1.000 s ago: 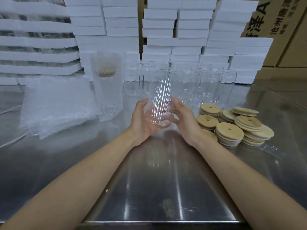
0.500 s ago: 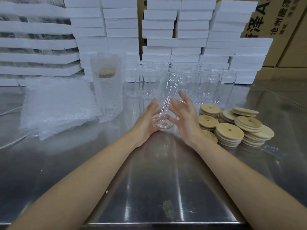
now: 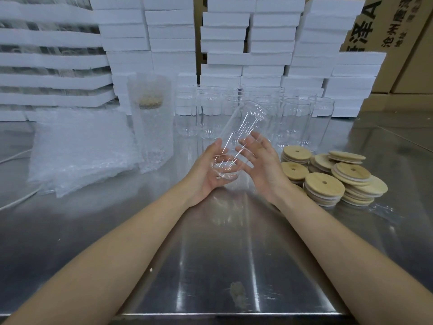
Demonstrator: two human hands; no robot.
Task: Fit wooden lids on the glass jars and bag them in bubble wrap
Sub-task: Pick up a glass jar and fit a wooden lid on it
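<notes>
1. Jar (image 3: 243,127), clear glass with no lid on it, is held tilted above the table (image 3: 234,254) just left of the lids (image 3: 324,187). Its mouth leans up and away to the right.
2. The left hand (image 3: 206,172) cups the jar's base, with its fingers curled under it (they show through the glass).
3. The right hand (image 3: 264,167) lies against the jar's side with fingers straight and spread, between the jar and the lids.
4. The lids are round wooden discs, each with a small hole, in low stacks on the table.
5. Behind and left of the lids, a row of empty jars (image 3: 293,118) stands upright.
6. Farther left of the lids, past the hands, a wrapped jar (image 3: 152,127) stands in bubble wrap, its wooden top dimly visible.
7. Farthest left of the lids lies a heap of bubble bags (image 3: 79,151).
8. Foam boxes (image 3: 246,59) are stacked behind the lids, with cartons (image 3: 398,31) behind to the right.
</notes>
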